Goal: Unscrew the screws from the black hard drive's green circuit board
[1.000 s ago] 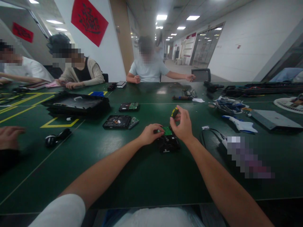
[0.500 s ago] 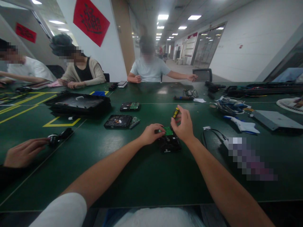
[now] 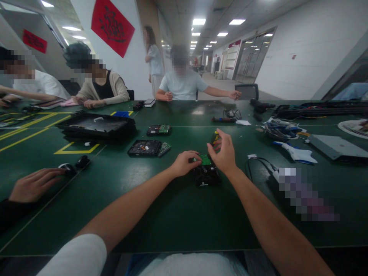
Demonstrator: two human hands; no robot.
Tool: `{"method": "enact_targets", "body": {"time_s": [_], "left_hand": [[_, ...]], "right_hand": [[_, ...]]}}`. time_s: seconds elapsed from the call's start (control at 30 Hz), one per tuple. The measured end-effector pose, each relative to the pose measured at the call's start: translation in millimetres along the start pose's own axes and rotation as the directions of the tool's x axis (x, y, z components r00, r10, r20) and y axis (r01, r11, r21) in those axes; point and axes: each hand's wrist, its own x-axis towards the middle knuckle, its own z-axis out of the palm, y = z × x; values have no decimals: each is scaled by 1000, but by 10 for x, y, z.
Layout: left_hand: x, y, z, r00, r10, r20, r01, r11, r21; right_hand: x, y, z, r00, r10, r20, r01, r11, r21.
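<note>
A black hard drive [image 3: 206,174] with a green circuit board [image 3: 205,159] on top lies on the green table [image 3: 172,214] in front of me. My left hand [image 3: 184,163] rests on the drive's left edge, fingers touching the board. My right hand [image 3: 223,152] is closed around a yellow-and-black screwdriver [image 3: 214,138], held upright over the drive's far right corner; its tip is hidden behind my fingers.
Two more opened drives [image 3: 145,147] [image 3: 159,130] and a black tray [image 3: 96,128] lie to the left. Cables [image 3: 258,165], a white part [image 3: 296,153] and a grey case [image 3: 336,147] sit to the right. A co-worker's hand [image 3: 34,184] touches a black object [image 3: 67,167] at left. People sit opposite.
My hands stay on the drive, the screwdriver turning slightly. The co-worker's hand at left has reached forward onto the black object. A standing person has appeared at the far wall.
</note>
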Motion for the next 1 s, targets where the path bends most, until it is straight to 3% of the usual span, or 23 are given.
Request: {"method": "enact_targets", "body": {"time_s": [1.0], "left_hand": [[5, 10, -7, 1000, 14, 5, -14, 1000, 5]], "right_hand": [[2, 2, -2, 999, -37, -5, 37, 999, 2]]}}
